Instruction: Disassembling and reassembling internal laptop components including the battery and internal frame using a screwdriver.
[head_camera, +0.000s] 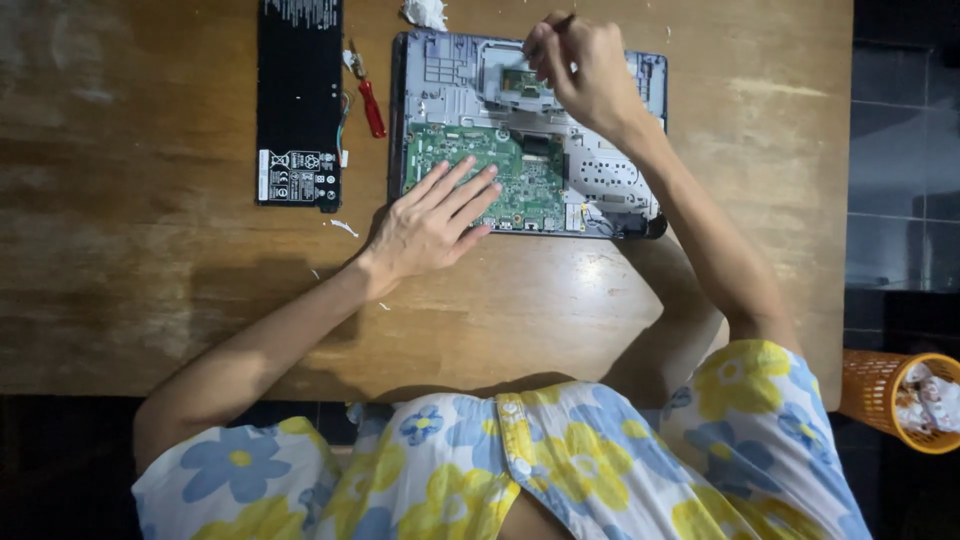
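opened laptop chassis (610, 170) lying flat toward the far edge of a worn wooden table (150, 250), back cover off, grey inner frame and green circuit board (520, 180) exposed. left hand (430, 220) spread flat, palm down, fingers (462, 190) splayed and resting on the near left part of the green board, gripping nothing, just pressing. right hand (585, 65) raised over the far middle of the chassis, fingers pinched together around a thin dark tool (550, 28), tip aimed down at a small recessed module in the frame; exact kind of tool too small to tell. long black battery pack (298, 100) lying to the left of the chassis, well apart from both hands. red-handled screwdriver (368, 95) between battery pack and chassis, untouched. crumpled white tissue (425, 12) at the far table edge, just beyond the chassis. orange mesh waste basket (905, 400) off the table's right side, holding crumpled paper.
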